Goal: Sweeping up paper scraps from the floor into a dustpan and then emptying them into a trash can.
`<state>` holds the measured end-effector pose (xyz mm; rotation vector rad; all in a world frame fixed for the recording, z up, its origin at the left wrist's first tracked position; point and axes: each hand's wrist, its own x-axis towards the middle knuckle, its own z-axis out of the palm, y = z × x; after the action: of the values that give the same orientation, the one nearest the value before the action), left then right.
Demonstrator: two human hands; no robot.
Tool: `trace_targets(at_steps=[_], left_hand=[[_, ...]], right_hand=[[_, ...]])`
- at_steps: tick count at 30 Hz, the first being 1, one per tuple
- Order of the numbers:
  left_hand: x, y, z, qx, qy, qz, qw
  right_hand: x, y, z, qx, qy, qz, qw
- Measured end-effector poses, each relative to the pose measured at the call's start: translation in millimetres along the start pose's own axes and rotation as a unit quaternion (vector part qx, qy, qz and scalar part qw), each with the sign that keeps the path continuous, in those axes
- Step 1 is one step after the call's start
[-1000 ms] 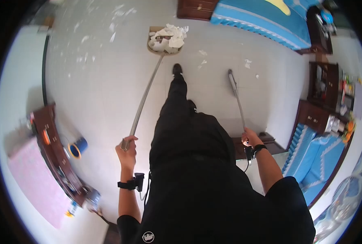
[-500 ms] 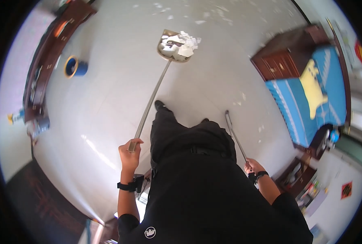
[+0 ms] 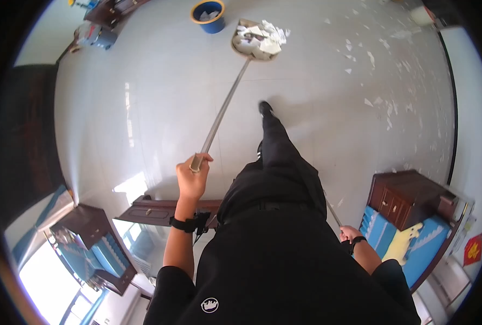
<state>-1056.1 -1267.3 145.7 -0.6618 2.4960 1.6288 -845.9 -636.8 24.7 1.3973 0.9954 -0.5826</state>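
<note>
My left hand (image 3: 191, 179) is closed around the upper end of a long-handled dustpan (image 3: 254, 57). The pan is ahead of me, low over or on the floor; I cannot tell which. Crumpled and torn white paper (image 3: 270, 40) is heaped in it. At my right side, my right hand (image 3: 351, 234) grips a thin long-handled tool (image 3: 332, 207), whose far end is hidden behind my leg. A blue bucket (image 3: 212, 25) with a yellow rim stands just left of the pan, with some whitish scraps inside.
White paper scraps (image 3: 379, 101) lie scattered over the tiled floor to the right. A brown wooden cabinet (image 3: 403, 197) and a blue-covered bed (image 3: 379, 230) are at the right. Another bin (image 3: 102, 38) stands far left, and a dark panel (image 3: 29, 141) runs along the left.
My view has turned to the left, and I have stepped forward. The loaded dustpan is now close beside the blue bucket. The right-hand tool's lower end has gone behind my leg.
</note>
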Motion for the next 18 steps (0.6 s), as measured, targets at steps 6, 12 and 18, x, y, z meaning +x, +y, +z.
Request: trace_targets(at_steps=[6, 12, 18], left_hand=[[111.8, -9.2, -48.5, 0.018, 0.092, 0.025, 0.995], [276.3, 35.4, -95.7, 0.114, 0.123, 0.039, 0.985], [409.1, 77.9, -153.0, 0.157, 0.137, 0.012, 0.978]], right_hand=[[-38.9, -134.2, 3.7, -0.422, 0.114, -0.170, 0.883], [-133.5, -307.6, 27.1, -0.705, 0.092, -0.221, 0.667], [-237.7, -430.0, 82.0, -0.796, 0.074, -0.213, 0.562]])
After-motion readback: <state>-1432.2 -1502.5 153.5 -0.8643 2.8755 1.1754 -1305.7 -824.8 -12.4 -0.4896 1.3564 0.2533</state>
